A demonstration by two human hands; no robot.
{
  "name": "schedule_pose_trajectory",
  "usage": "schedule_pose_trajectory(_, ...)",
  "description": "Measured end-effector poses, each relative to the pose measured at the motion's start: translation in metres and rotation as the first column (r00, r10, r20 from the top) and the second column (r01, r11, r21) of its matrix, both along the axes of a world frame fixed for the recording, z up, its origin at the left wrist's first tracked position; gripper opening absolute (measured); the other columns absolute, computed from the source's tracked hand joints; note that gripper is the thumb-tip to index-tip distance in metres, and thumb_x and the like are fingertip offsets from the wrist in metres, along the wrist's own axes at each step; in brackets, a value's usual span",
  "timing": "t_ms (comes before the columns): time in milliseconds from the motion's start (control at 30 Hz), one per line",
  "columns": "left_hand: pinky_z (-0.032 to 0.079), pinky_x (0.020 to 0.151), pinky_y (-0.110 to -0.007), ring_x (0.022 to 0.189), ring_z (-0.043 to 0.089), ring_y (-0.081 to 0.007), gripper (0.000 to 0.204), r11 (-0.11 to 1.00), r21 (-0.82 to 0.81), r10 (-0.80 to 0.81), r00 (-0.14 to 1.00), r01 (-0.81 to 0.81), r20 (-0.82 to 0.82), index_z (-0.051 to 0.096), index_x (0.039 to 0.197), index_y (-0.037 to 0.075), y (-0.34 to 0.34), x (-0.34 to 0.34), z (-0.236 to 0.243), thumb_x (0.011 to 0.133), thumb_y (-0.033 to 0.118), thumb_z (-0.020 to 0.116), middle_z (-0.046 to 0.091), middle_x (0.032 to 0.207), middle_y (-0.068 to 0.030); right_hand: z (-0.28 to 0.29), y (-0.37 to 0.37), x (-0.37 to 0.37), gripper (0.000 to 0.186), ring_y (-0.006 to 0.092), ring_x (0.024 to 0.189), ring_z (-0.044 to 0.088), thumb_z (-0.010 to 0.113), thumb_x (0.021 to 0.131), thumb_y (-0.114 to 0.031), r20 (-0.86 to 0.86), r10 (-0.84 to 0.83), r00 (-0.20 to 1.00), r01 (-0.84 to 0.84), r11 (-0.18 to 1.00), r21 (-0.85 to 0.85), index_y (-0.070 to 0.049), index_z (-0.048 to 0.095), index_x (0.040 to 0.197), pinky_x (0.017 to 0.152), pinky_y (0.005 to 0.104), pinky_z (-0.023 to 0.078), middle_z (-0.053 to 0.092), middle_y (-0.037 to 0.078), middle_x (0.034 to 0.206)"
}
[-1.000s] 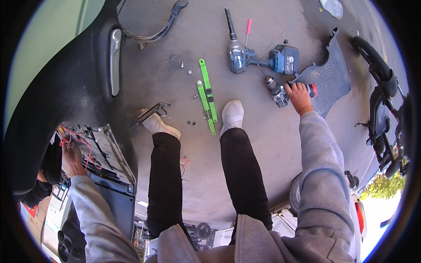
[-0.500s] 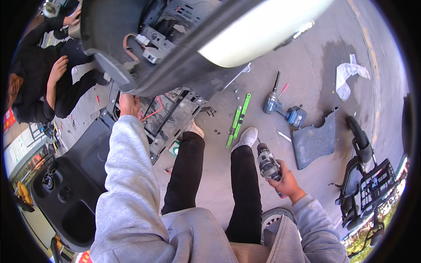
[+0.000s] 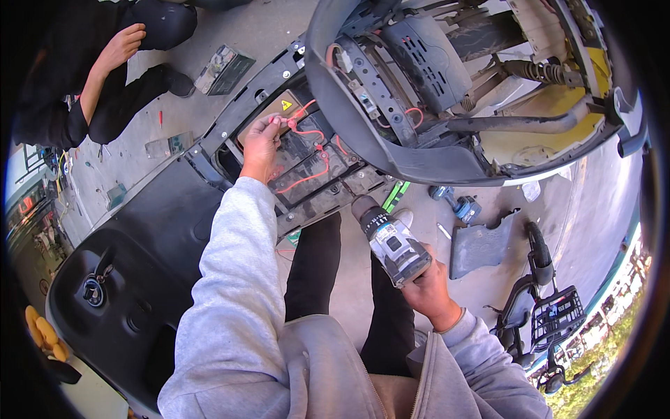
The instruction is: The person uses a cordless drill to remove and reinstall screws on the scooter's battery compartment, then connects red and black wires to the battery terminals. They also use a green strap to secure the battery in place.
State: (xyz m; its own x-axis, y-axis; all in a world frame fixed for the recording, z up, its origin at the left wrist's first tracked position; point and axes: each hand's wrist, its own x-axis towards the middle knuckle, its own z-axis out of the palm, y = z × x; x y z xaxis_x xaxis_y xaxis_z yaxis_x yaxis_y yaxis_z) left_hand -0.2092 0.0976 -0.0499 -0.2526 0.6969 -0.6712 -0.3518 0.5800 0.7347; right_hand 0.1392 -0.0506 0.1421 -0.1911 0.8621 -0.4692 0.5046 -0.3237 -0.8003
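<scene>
The red wires (image 3: pixel 301 150) are the weak point here. The left hand (image 3: pixel 262 143), at centre-top of the frame, pinches them between fingertips over the open bay (image 3: pixel 307 171) of the stripped scooter body (image 3: pixel 174 230). A hard tug could, I judge, pull a connector loose or chafe the insulation on the bay's metal edges. The drill (image 3: pixel 391 241) adds a second risk: its nose points up toward the same bay, close to the wires, and if it runs while the loops lie slack, the chuck could catch one and wind it in. The raised seat frame (image 3: pixel 419 105) hangs tilted above the bay in the upper right, and I cannot tell what props it; if it drops, it would come down on the left forearm.

The left hand is mostly closed, thumb and fingers drawn together on the wires near a yellow warning label (image 3: pixel 287 105), knuckles up. The right hand (image 3: pixel 427 286), at centre-right, is wrapped tight round the drill's grip below the grey body, held over the person's black trouser legs.

On the floor beyond lie a second drill (image 3: pixel 457 204), a green tool (image 3: pixel 395 196) and a grey panel (image 3: pixel 481 246). A second person (image 3: pixel 84 70) squats in the upper left, well apart.
</scene>
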Motion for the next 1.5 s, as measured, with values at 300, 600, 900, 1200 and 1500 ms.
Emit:
schedule_pose_trajectory(300, 0.031, 0.054, -0.02, 0.059, 0.039, -0.0033, 0.015, 0.997, 0.081, 0.003, 1.0, -0.004, 0.009, 0.066, 0.104, 0.004, 0.004, -0.016, 0.013, 0.094, 0.015, 0.064, 0.071, 0.091, -0.0021, -0.008, 0.082, -0.104, 0.042, 0.0373, 0.073, 0.066, 0.079, 0.07, -0.015, 0.098, 0.027, 0.995, -0.034, 0.997, 0.067, -0.007, 0.06, 0.108, 0.062, 0.042, 0.053, 0.068, 0.014, 0.082)
schedule_pose_trajectory(600, 0.035, 0.059, -0.021, 0.064, 0.044, -0.0051, 0.019, 0.991, 0.033, 0.116, 0.968, -0.127, 0.221, 0.065, 0.108, 0.0, 0.004, -0.014, 0.015, 0.093, 0.011, 0.059, 0.071, 0.094, -0.0077, -0.022, 0.107, -0.152, 0.038, 0.036, 0.073, 0.066, 0.079, 0.068, -0.013, 0.157, 0.073, 0.985, -0.089, 0.992, 0.094, -0.007, 0.065, 0.103, 0.063, 0.041, 0.054, 0.068, 0.014, 0.08)
schedule_pose_trajectory(900, 0.034, 0.056, -0.018, 0.063, 0.047, -0.0026, 0.021, 0.997, 0.02, 0.07, 0.984, -0.074, 0.163, 0.065, 0.112, 0.0, 0.004, -0.015, 0.015, 0.097, 0.012, 0.059, 0.072, 0.097, -0.0062, -0.022, 0.114, -0.159, 0.039, 0.0365, 0.073, 0.066, 0.079, 0.068, -0.015, 0.216, 0.098, 0.971, -0.108, 0.994, 0.035, -0.009, 0.065, 0.104, 0.063, 0.0411, 0.054, 0.067, 0.014, 0.079)
schedule_pose_trajectory(1200, 0.053, 0.082, -0.027, 0.089, 0.068, -0.0161, 0.02, 0.994, 0.109, 0.012, 0.999, -0.018, 0.053, 0.065, 0.111, -0.005, 0.003, 0.004, 0.005, 0.096, 0.007, 0.059, 0.07, 0.101, -0.011, -0.002, 0.119, -0.18, 0.068, 0.031, 0.077, 0.066, 0.077, 0.067, -0.012, 0.406, 0.213, 0.889, -0.257, 0.965, 0.057, -0.006, 0.054, 0.131, 0.066, 0.0406, 0.053, 0.065, 0.012, 0.087)
schedule_pose_trajectory(1500, 0.052, 0.075, -0.026, 0.087, 0.065, -0.0113, 0.019, 0.93, -0.003, -0.345, 0.871, 0.367, -0.351, 0.066, 0.107, -0.003, 0.017, -0.002, 0.01, 0.089, 0.003, 0.064, 0.068, 0.099, -0.0077, -0.005, 0.129, -0.185, 0.066, 0.0341, 0.082, 0.066, 0.077, 0.069, -0.014, 0.441, 0.203, 0.874, -0.212, 0.977, -0.03, -0.007, 0.054, 0.13, 0.068, 0.0421, 0.053, 0.066, 0.014, 0.092)
